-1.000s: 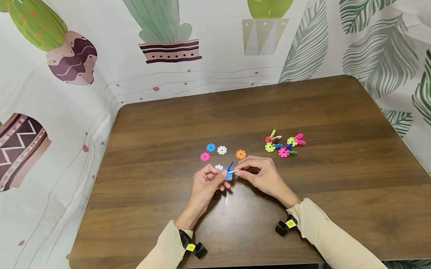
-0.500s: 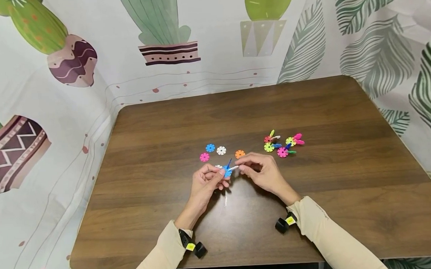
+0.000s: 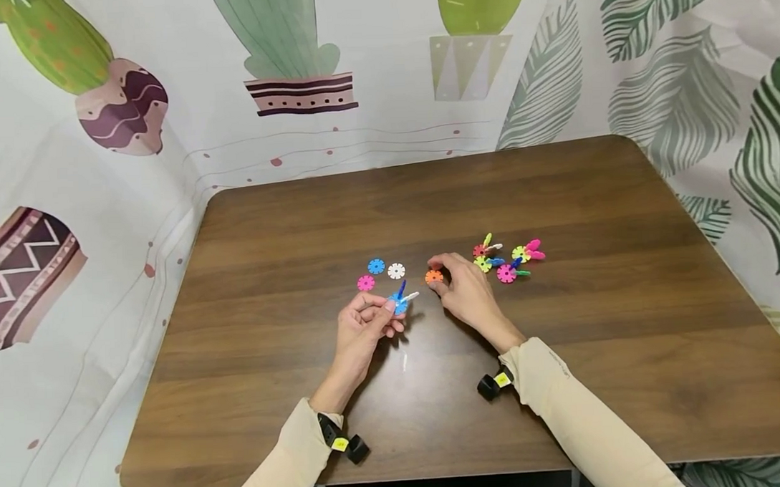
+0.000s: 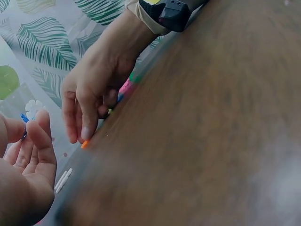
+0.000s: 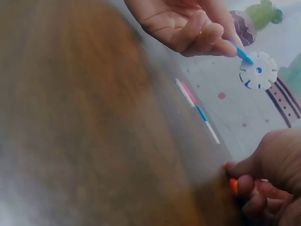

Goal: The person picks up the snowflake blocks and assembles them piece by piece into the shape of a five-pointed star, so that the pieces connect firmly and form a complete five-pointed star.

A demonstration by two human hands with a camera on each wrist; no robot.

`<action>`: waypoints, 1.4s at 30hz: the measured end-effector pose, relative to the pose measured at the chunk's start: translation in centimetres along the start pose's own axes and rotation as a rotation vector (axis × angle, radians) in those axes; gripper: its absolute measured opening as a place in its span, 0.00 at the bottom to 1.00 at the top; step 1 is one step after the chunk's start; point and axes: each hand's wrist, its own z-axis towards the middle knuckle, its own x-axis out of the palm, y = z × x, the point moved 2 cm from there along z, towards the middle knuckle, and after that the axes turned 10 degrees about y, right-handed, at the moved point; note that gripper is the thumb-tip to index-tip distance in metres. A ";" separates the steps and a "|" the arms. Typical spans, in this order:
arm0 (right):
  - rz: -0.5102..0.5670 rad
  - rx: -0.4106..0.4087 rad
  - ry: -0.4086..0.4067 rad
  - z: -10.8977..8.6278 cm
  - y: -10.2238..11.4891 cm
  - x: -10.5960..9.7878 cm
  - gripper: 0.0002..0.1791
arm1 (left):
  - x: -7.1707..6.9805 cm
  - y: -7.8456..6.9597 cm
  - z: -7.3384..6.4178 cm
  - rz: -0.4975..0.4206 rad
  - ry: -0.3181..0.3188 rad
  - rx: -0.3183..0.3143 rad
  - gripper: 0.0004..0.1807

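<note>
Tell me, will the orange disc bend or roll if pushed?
The orange disc would probably slide, not roll, looking flat on the table. It's likely light: much smaller than the right hand. Maybe stiff: the blue disc in the left hand isn't drooping.

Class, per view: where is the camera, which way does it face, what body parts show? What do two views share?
Head: on the head, facing forward and down at the brown wooden table; left hand, right hand, cream sleeves show.
Left wrist: on that wrist, facing past the left hand toward the right; both hands, one cream cuff show.
Right wrist: on that wrist, facing past the right hand toward the left; both show.
Both wrist views share the orange notched plastic disc.
</note>
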 end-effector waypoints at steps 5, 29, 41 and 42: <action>0.033 0.014 0.052 -0.7 0.1 -0.3 0.17 | 0.0 -0.2 0.0 0.002 -0.002 0.031 0.04; 0.526 -0.059 0.067 -1.9 -0.3 -0.8 0.09 | -0.1 -0.8 -0.3 0.307 -0.075 0.111 0.09; 0.531 -0.129 0.131 -2.4 0.6 -0.7 0.02 | -0.1 -0.9 -0.3 0.325 -0.067 0.229 0.07; 0.531 -0.136 0.132 -2.4 0.6 -0.6 0.02 | -0.1 -0.9 -0.3 0.327 -0.072 0.235 0.07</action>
